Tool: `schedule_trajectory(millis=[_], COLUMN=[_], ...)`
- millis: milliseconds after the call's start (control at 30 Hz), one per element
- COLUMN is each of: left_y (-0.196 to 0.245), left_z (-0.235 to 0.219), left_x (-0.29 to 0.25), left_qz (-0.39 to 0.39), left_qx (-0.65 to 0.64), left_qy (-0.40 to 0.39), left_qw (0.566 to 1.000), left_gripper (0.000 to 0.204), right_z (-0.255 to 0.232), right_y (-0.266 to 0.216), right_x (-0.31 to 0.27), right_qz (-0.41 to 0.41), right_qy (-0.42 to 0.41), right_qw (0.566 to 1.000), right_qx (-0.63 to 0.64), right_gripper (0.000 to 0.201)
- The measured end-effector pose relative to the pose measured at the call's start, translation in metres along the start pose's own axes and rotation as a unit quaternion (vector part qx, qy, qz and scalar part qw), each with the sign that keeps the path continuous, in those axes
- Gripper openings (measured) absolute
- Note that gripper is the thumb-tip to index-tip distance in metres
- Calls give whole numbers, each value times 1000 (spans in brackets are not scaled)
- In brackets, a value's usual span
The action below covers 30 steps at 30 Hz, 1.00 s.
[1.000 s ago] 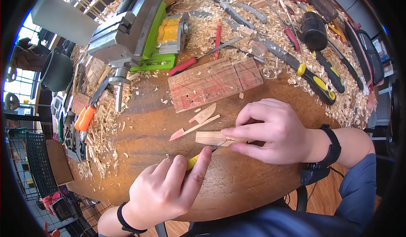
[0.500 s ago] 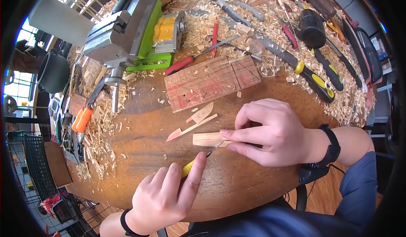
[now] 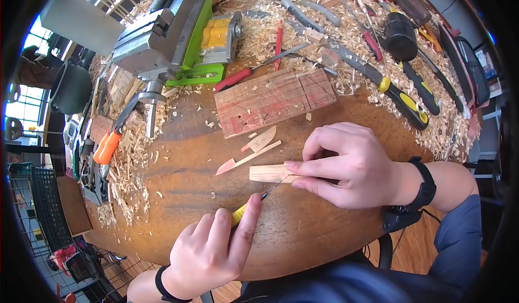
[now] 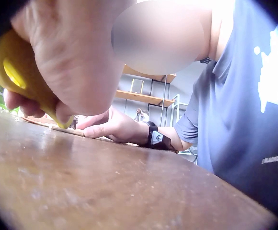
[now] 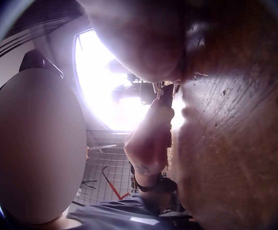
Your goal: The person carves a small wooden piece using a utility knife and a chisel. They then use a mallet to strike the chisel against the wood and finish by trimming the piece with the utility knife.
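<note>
Wooden strip (image 3: pixel 266 173) gripped in right fingers (image 3: pixel 320 169), knife (image 3: pixel 238 215) in left fingers (image 3: pixel 247 227); shaving-strewn table (image 3: pixel 303 249), wire grid (image 5: pixel 103 155) beside.

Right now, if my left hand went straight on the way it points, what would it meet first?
Probably the pale wood piece in your right hand. The yellow-handled knife in your left hand appears to reach the wood's edge, though depth leaves actual contact unclear.
</note>
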<state>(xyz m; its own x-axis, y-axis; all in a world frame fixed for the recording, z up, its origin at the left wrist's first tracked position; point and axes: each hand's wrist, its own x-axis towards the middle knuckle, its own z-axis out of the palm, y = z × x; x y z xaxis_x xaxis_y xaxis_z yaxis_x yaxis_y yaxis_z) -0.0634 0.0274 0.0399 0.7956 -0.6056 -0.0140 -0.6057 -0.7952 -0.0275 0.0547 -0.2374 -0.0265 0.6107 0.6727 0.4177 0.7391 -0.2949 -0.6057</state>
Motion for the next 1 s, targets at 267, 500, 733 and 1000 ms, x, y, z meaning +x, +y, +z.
schedule_trajectory(millis=[267,500,733,1000], left_y=[-2,-2,-3,-3], left_z=[14,17,17,15], left_x=[-2,-3,-4,-4], left_qz=[11,11,11,15], left_qx=[16,15,12,8], left_qy=[58,65,61,61], left_qw=[998,998,998,998], left_gripper=[66,67,65,62], right_z=[1,1,1,1], right_y=[1,1,2,3], right_x=[-1,-2,-2,-2], right_qz=[-9,-9,-8,-11], right_qy=[6,5,5,4], right_qw=[1000,1000,1000,1000], right_qx=[-1,0,3,9], right_gripper=[9,9,10,12])
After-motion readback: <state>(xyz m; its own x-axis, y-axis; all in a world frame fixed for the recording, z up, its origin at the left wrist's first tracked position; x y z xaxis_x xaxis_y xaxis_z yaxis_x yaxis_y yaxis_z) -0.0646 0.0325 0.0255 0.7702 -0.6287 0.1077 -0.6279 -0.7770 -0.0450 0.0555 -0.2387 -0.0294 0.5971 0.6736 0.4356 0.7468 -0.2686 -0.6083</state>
